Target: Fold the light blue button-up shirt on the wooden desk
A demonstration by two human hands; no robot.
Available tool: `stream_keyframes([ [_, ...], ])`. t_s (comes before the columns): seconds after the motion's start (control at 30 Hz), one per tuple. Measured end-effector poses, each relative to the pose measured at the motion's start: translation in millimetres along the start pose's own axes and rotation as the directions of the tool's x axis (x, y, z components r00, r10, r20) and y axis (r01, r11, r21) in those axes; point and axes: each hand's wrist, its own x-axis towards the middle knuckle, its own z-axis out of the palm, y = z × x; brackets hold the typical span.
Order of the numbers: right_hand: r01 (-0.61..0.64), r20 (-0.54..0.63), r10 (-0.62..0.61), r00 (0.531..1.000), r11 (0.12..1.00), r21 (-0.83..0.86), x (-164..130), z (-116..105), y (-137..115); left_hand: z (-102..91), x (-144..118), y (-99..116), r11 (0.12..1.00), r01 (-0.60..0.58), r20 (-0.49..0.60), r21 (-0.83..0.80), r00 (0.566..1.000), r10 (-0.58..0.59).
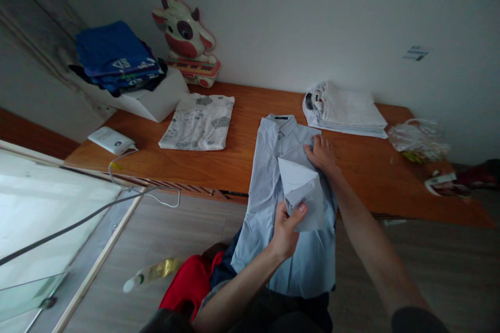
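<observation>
A light blue collared shirt (265,182) lies partly on the wooden table, its collar toward the wall and its lower part hanging over the front edge onto my lap. My left hand (288,229) grips a sleeve (299,174) of the shirt near its cuff, thumb on top, with the fabric bunched and lifted. Across the shirt's upper right side, my right hand (322,155) lies with its fingers stretched out, touching the fabric at the shoulder.
The wooden table (250,101) holds a folded patterned cloth (199,122), a white folded stack (347,109), a white device (111,140), a plastic bag (420,140) and a cow toy (187,36). Blue clothes (117,57) rest on a white box (156,99). A bottle (150,273) lies on the floor.
</observation>
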Motion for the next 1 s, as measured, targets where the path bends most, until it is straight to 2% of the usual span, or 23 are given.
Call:
stream_keyframes([
  [0.07, -0.005, -0.012, 0.005, 1.000, 1.000, 0.008, -1, 2, 0, -4.3, 0, -3, 0.999, -0.020, 0.052, 0.030, 0.998, 0.019],
  [0.17, 0.003, 0.038, -0.004, 0.999, 1.000, 0.012, -2, 7, 2, -6.4, 3, -5, 0.996, -0.037, 0.109, 0.081, 0.994, 0.028],
  [0.37, 0.007, 0.115, -0.006, 0.993, 1.000, -0.003, 1, 10, 6, -3.1, 6, -3, 0.994, -0.040, 0.169, 0.103, 0.985, 0.022],
  [0.47, 0.011, 0.114, -0.009, 0.993, 1.000, -0.020, 1, 8, 5, -2.1, 2, 1, 0.996, -0.034, 0.148, 0.083, 0.989, 0.022],
  [0.63, 0.012, 0.111, -0.007, 0.994, 0.999, -0.041, 0, 8, 3, -1.5, -1, 5, 0.997, -0.046, 0.006, 0.064, 0.999, 0.045],
  [0.73, 0.018, 0.102, -0.014, 0.995, 0.999, -0.044, 0, 9, 4, -1.8, 1, 4, 0.998, -0.042, -0.039, 0.050, 0.998, 0.044],
  [0.87, 0.013, 0.108, -0.007, 0.994, 0.999, -0.051, 0, 10, 5, -3.8, 1, 3, 0.998, -0.041, -0.019, 0.047, 0.999, 0.042],
  [1.0, 0.009, 0.110, -0.004, 0.994, 0.999, -0.046, 1, 10, 5, -5.0, -2, 8, 0.990, -0.100, 0.067, 0.100, 0.993, 0.093],
])
